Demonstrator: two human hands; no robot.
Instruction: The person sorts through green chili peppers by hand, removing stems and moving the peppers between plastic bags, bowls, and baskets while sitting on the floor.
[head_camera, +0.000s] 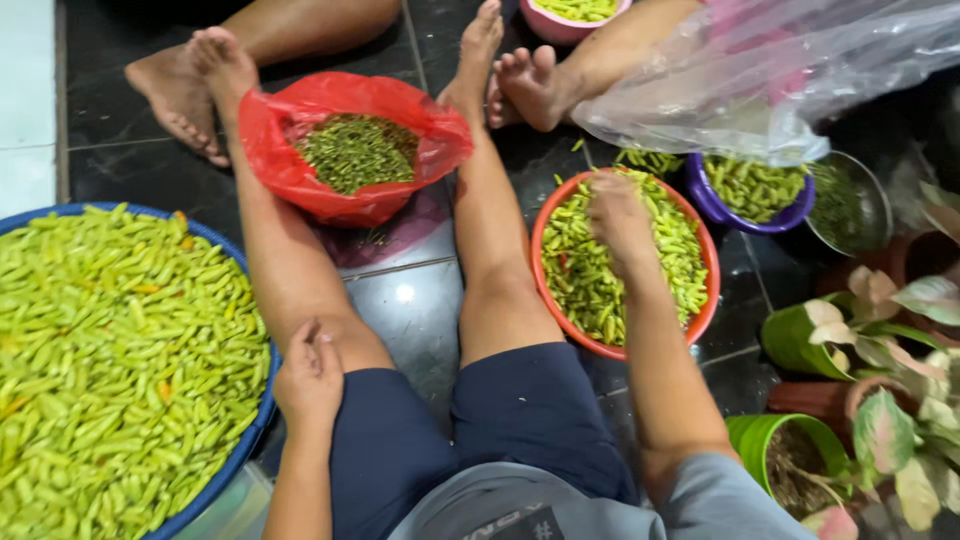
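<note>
Two bare hands worked over a dark tiled floor where the person sat with legs stretched out. The right hand reached into a round orange plastic bowl heaped with small green chilli peppers, its fingers curled down among them; whether they pinched a pepper could not be told. The left hand rested on the left thigh, fingers loosely together, holding nothing visible. Beside that hand stood a wide blue plastic tub full of pale green chillies. Between the shins lay a red plastic bag holding a pile of dark green stems. Right of the orange bowl sat a purple plastic bowl of chillies, near potted plants.
</note>
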